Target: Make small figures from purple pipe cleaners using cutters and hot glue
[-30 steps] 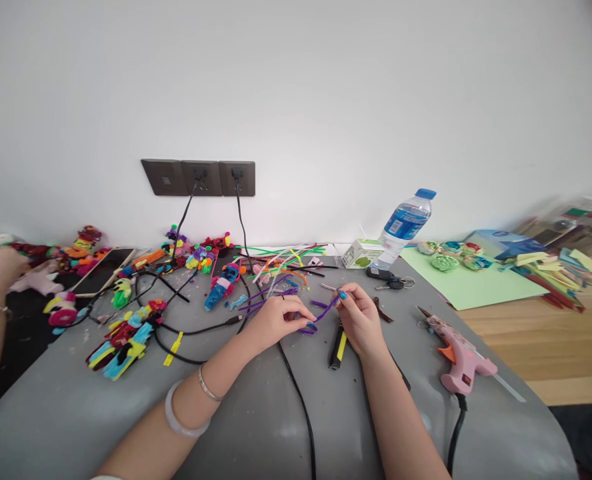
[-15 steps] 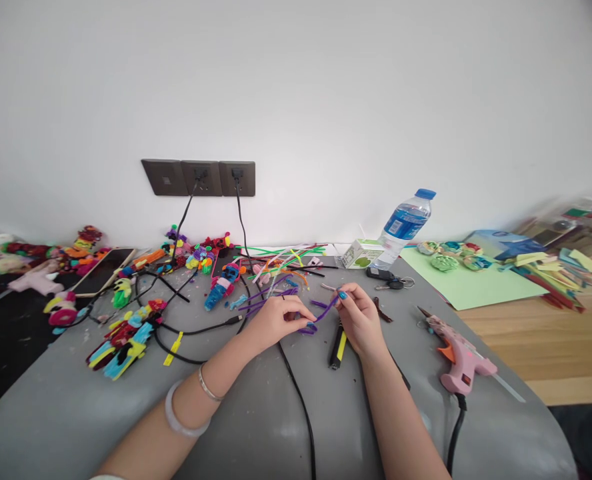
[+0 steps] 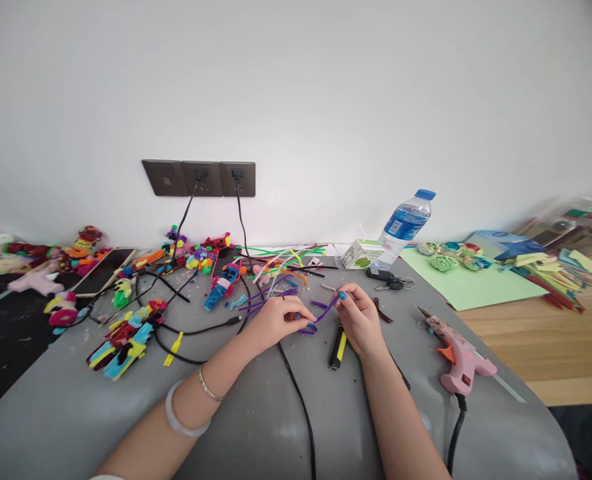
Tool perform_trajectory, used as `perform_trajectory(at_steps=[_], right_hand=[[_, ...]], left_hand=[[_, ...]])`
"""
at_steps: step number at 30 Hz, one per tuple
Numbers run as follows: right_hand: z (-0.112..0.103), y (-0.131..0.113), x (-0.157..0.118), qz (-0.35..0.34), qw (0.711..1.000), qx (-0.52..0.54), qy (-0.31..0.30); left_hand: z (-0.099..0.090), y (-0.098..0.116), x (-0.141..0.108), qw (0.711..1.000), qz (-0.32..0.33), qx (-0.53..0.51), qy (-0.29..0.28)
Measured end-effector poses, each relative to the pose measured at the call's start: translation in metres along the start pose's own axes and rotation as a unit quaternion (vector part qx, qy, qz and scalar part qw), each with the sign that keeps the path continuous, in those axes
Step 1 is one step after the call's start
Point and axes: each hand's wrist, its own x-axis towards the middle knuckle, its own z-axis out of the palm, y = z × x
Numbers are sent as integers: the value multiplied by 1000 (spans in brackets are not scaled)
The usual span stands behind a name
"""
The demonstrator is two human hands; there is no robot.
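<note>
A purple pipe cleaner [image 3: 327, 310] stretches between my two hands above the grey table [image 3: 246, 413]. My left hand [image 3: 282, 321] pinches it near a coiled or bent part, with the fingers closed. At its upper end, my right hand [image 3: 359, 317] grips it between thumb and forefinger. Behind my left hand lie loose purple pipe cleaners [image 3: 261, 301] and a pile of green, pink and orange ones [image 3: 281, 263]. A black and yellow utility knife [image 3: 338, 347] rests just left of my right wrist. A small dark brown piece [image 3: 383, 311] lies right of my right hand.
A pink glue gun [image 3: 463, 363] lies on the right, its cord running to the front edge. Behind stand a tilted water bottle [image 3: 403, 227], a drink carton [image 3: 361, 255] and car keys [image 3: 393, 280]. Pipe-cleaner figures [image 3: 126, 343] and black cables [image 3: 196, 330] cover the left side.
My hands and the pipe cleaner look nearly unmoved. Another person's hand and arm at the far left edge have gone out of view.
</note>
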Motion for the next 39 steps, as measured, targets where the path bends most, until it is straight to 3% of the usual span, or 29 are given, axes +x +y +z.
perform_trajectory(at_steps=[39], right_hand=[[0, -1, 0, -4, 1000, -14, 2]], left_hand=[[-1, 0, 1, 1000, -4, 6, -3]])
